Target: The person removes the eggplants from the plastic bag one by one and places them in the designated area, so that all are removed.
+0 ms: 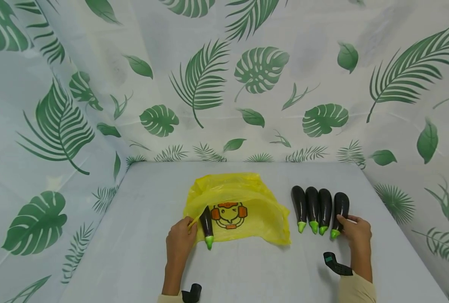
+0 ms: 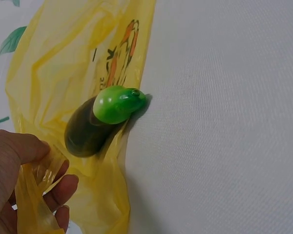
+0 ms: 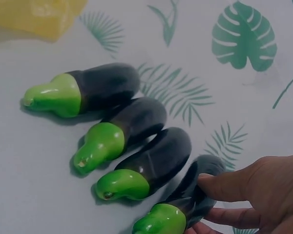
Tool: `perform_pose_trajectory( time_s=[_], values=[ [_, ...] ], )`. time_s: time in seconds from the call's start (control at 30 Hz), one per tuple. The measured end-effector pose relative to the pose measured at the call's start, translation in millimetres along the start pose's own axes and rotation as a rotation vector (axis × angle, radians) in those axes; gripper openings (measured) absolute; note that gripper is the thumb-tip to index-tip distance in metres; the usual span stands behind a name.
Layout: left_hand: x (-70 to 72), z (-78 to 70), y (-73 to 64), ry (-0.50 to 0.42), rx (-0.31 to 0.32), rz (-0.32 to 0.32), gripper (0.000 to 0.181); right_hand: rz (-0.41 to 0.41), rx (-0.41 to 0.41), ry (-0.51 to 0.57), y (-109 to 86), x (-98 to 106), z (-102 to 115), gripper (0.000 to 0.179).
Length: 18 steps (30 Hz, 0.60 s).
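A yellow plastic bag [image 1: 264,223] with a cartoon face printed on it lies on the table, its mouth toward me. My left hand [image 1: 180,239] pinches the lifted edge at the left of that mouth. One eggplant [image 1: 207,225], dark with a green stem end, lies partly inside the bag; its green end [image 2: 118,104] sticks out past the yellow plastic. At the right, my right hand [image 1: 357,230] grips the rightmost eggplant [image 1: 342,203] of a row, thumb on top and fingers along its far side in the right wrist view.
Several more eggplants [image 1: 312,205] lie side by side just left of the gripped one, green ends toward me. The white table [image 1: 254,273] meets leaf-printed cloth [image 1: 209,139] at the back and sides. A black device [image 1: 336,264] sits on the right wrist.
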<state>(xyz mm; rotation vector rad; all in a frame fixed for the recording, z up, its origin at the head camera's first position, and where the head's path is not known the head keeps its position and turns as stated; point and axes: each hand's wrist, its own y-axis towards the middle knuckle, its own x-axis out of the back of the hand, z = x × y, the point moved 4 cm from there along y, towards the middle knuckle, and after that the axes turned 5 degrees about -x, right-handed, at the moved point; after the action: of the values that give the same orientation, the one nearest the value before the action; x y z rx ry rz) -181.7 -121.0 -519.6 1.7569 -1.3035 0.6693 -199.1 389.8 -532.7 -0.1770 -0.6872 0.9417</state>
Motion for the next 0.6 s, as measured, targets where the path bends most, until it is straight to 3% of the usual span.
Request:
perform_pose_trajectory(
  time_s=[0.3, 0.6],
  values=[
    [-0.4, 0.4, 0.4, -0.004, -0.019, -0.02, 0.014, -0.036, 0.028, -0.038, 0.3, -5.2, 3.0, 0.064],
    [-0.1, 1.3, 0.2, -0.013, -0.012, -0.001, 0.014, -0.073, 0.056, -0.103, 1.6, -8.1, 6.5, 0.063]
  ],
)
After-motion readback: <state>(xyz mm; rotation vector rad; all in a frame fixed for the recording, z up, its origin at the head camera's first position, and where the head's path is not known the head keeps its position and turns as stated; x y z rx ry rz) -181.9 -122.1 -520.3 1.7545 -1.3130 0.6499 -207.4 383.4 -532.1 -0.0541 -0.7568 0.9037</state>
